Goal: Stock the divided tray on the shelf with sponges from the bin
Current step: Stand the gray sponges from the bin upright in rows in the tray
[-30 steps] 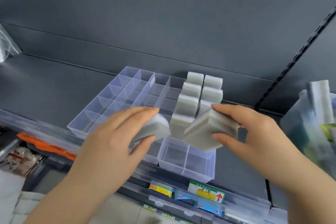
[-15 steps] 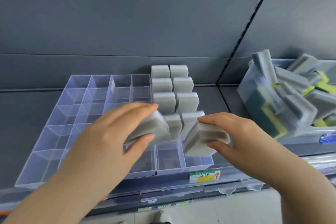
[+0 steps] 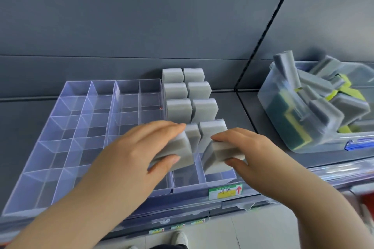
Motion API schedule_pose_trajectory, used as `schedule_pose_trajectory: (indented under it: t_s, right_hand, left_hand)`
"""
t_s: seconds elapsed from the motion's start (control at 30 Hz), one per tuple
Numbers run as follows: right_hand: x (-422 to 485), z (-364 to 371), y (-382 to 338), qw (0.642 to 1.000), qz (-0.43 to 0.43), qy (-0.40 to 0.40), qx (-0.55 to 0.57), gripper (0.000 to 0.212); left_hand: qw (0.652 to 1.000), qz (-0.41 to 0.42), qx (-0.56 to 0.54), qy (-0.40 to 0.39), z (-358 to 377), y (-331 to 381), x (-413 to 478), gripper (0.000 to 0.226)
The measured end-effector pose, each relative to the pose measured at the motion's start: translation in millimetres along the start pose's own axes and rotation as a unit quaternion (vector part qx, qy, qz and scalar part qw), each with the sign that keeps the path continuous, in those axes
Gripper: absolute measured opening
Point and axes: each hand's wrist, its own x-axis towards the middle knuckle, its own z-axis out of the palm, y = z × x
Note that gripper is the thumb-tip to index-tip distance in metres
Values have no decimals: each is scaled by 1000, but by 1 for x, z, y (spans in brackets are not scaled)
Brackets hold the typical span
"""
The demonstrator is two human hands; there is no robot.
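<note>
A clear divided tray (image 3: pixel 66 147) lies on the grey shelf. Its two right-hand columns hold several grey sponges (image 3: pixel 204 110) standing on edge, from the back wall forward. My left hand (image 3: pixel 141 151) grips a grey sponge (image 3: pixel 180 153) between fingers and thumb, tilted over the front cells of the inner filled column. My right hand (image 3: pixel 242 147) grips another grey sponge (image 3: pixel 218 153), its lower end dipping into a front cell of the rightmost column. A clear bin (image 3: pixel 303 119) at the right holds several grey and green-yellow sponges.
The tray's left columns are bare cells. A price label (image 3: pixel 225 191) with a red arrow sits on the shelf's front rail. A black upright strip (image 3: pixel 269 22) runs up the grey back panel between tray and bin. A shoe (image 3: pixel 179 238) shows on the floor below.
The view has swung right and down, bringing the bin fully into sight. Both hands have lowered their sponges toward the tray's front cells.
</note>
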Motion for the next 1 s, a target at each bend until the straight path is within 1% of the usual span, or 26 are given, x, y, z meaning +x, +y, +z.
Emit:
schedule_pose_trajectory:
  t_s: [0.13, 0.23, 0.57, 0.77, 1.0]
  right_hand:
    - [2, 14, 9, 1000, -4, -11, 2, 44]
    - [5, 30, 15, 999, 1, -30, -24, 47]
    - [2, 42, 28, 999, -28, -9, -23, 54]
    - [-2, 41, 31, 999, -35, 2, -11, 57]
    - [-6, 37, 34, 999, -32, 12, -9, 53]
  left_hand:
    - [1000, 4, 14, -16, 5, 4, 1, 43]
    - [1000, 9, 18, -19, 8, 5, 2, 42]
    - [998, 1, 58, -19, 18, 13, 4, 44]
    - [998, -34, 27, -49, 29, 15, 6, 48]
    - [998, -36, 30, -42, 32, 17, 9, 45]
